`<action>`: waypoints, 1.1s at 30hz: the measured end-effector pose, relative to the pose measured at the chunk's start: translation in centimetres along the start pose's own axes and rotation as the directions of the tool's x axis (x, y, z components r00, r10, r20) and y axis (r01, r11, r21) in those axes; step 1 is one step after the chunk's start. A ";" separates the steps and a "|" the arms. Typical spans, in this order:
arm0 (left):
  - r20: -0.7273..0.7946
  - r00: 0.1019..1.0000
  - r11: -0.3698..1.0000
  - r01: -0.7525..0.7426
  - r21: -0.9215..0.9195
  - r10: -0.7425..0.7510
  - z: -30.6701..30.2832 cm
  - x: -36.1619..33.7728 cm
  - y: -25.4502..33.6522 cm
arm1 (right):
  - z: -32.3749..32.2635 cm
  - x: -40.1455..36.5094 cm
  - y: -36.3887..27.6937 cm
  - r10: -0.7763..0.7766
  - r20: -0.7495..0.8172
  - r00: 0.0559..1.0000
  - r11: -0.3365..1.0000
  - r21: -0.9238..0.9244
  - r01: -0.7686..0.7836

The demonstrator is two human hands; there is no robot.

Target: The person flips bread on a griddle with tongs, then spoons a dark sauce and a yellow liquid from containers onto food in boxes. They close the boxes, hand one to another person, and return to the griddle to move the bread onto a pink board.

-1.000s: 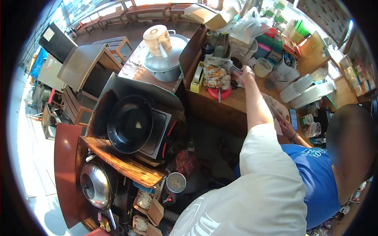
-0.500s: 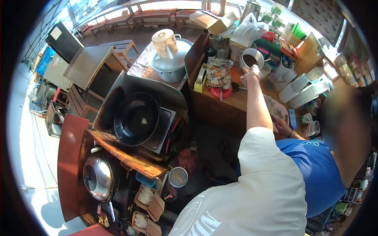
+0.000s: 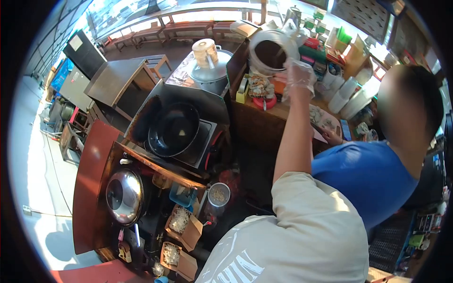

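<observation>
My right hand, in a clear plastic glove, is closed on the near rim of a whitish plastic tub. Dark brown contents show inside it, and its mouth is tilted toward me. The tub hangs above the wooden counter, over a clear bag of food that sits on a red-rimmed item. My left hand is out of the picture.
A co-worker in a blue shirt stands at the right, one hand by a pink board with food pieces. At the left are a black wok on a stove, a lidded pan and paper boxes of shredded food.
The tub has come up off the counter toward me and to the left, tilting so its inside shows more. My right hand moved with it. The whole view shifted slightly.
</observation>
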State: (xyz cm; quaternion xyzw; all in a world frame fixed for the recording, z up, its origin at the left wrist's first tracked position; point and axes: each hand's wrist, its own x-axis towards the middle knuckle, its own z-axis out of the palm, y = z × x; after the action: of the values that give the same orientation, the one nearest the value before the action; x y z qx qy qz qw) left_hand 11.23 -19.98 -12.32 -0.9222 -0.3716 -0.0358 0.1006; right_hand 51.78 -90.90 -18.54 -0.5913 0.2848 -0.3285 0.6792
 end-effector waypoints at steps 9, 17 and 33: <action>-0.454 0.787 0.428 -0.611 -0.666 0.418 -1.1 3.9 13.6 | 3.3 -23.7 -3.5 -0.079 0.947 0.311 0.770 -0.140 0.623; -0.098 0.791 0.301 -0.340 -0.891 0.604 1.2 -1.1 11.9 | 3.6 -45.4 -1.4 0.383 0.919 -0.091 0.782 -0.270 0.561; -0.632 0.655 0.244 -0.749 -0.616 0.415 14.1 -9.1 -0.6 | 2.7 -56.3 5.1 -0.111 0.827 -0.552 0.206 0.562 0.801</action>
State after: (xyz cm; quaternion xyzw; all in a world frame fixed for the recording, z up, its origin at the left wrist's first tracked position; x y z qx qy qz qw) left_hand 4.15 -22.73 -27.32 -0.8928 0.0973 -0.3286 -0.2924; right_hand 19.35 -44.71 -23.31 -0.7931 -0.5952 -0.0521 0.1182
